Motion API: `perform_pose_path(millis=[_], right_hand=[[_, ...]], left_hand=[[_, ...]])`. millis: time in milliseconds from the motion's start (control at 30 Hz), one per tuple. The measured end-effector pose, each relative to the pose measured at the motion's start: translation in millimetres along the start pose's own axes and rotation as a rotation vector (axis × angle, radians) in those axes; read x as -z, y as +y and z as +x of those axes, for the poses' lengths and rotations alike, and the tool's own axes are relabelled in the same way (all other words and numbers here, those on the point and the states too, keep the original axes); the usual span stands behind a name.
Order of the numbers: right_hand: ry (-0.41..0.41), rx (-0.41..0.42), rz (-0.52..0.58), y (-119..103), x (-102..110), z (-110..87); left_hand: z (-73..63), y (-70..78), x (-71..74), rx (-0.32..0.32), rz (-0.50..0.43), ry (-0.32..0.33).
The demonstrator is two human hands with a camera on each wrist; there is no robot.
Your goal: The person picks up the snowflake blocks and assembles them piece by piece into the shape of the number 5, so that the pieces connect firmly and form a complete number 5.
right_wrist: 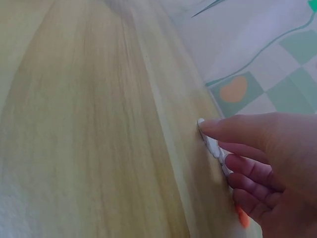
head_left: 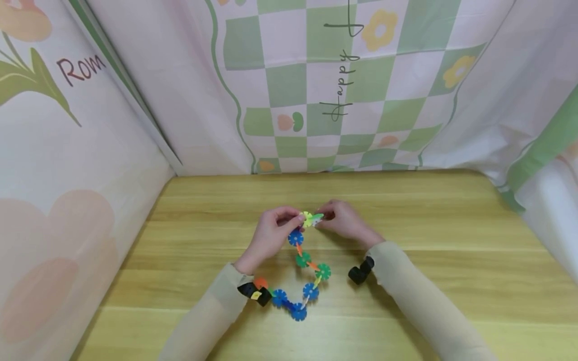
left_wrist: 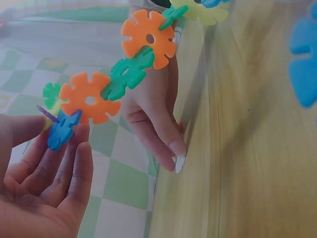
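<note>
A chain of notched plastic snowflake discs hangs in a curve from my left hand [head_left: 271,230], its lower part near the tabletop. Thumb and fingers of that hand pinch its upper end, near a yellow disc [head_left: 308,219] and a blue disc [left_wrist: 63,133]. Orange discs [left_wrist: 90,99] and green ones alternate along it in the left wrist view. My right hand [head_left: 344,220], just right of the yellow disc, pinches a white disc [right_wrist: 209,139] between thumb and fingers. An orange piece [right_wrist: 241,216] shows beneath its lower fingers; its attachment is hidden.
The wooden table [head_left: 429,220] stretches to both sides. A green-and-white checked curtain [head_left: 289,85] hangs behind its far edge, and a printed cloth [head_left: 90,210] borders the left. Black wrist cameras [head_left: 358,273] are strapped to both wrists; the chain's lower end passes by the left one.
</note>
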State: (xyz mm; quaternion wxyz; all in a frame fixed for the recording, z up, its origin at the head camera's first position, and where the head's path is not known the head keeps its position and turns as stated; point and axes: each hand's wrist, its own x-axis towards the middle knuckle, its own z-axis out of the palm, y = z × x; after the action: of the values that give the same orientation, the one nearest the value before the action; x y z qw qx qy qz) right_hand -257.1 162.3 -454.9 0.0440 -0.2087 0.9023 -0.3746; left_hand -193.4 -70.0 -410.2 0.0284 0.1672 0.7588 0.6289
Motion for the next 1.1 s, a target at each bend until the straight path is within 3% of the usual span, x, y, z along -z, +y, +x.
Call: perform_pose_path(millis=[233,467,600,767,1100], right_hand=[[-0.008,-0.004,-0.003,1.8,-1.2,1.8],[0.023,-0.048,0.094,-1.9,-0.9,-2.2],[0.054,-0.019,0.146,-4.7,0.3,-7.6],[0.099,0.007,0.181,-9.1,6.3,-15.9],[0.180,-0.041,0.292,-23.3,27.6,-33.2]], left_hand=[[-0.4,-0.4,0.2,-0.001,0.006,0.002],[-0.8,-0.1,0.5,0.001,0.018,0.003],[-0.7,-0.7,0.8,0.002,0.016,-0.002],[-1.7,-0.4,1.3,0.002,0.015,0.002],[-2.4,-1.1,0.5,-0.001,0.041,0.015]])
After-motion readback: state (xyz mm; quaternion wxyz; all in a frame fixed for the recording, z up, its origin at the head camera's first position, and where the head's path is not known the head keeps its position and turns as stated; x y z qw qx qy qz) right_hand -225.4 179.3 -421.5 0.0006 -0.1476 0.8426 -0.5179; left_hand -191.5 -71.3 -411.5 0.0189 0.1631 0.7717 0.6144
